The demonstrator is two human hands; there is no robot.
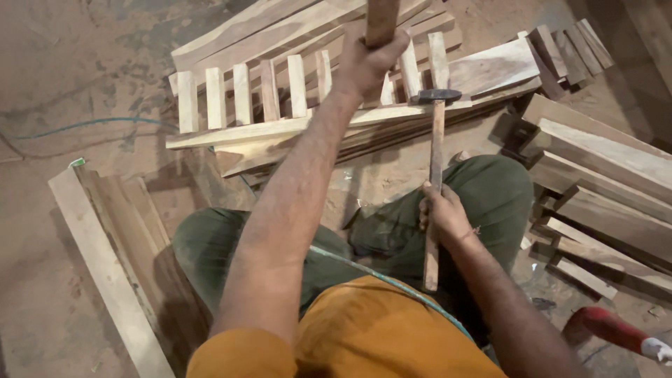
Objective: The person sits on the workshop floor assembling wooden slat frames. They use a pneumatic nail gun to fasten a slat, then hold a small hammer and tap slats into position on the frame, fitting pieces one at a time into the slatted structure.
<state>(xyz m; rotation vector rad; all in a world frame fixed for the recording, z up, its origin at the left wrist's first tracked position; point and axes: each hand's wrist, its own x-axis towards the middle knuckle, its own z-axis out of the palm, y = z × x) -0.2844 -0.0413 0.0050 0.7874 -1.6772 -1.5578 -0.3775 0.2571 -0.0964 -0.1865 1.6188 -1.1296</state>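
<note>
The left hand (pixel 367 59), at twelve o'clock, is clenched around a wooden stick (pixel 382 19) held upright over the slatted wooden frame (pixel 280 105). At three o'clock from centre, the right hand (pixel 442 213) grasps the hammer (pixel 435 175) mid-handle, its dark head touching the frame's rail. Loose planks (pixel 602 182) lie stacked further out at three o'clock.

Where everything sits around the two grips

Right hand (pixel 444 213) grips the hammer (pixel 436 161) mid-handle, head resting on the slatted frame (pixel 294 105) ahead of it. Left hand (pixel 367 59) holds an upright stick (pixel 381 21) further forward, over the frame. Stacked planks (pixel 602 182) right of the hammer grip, long boards (pixel 105 252) far left
</note>
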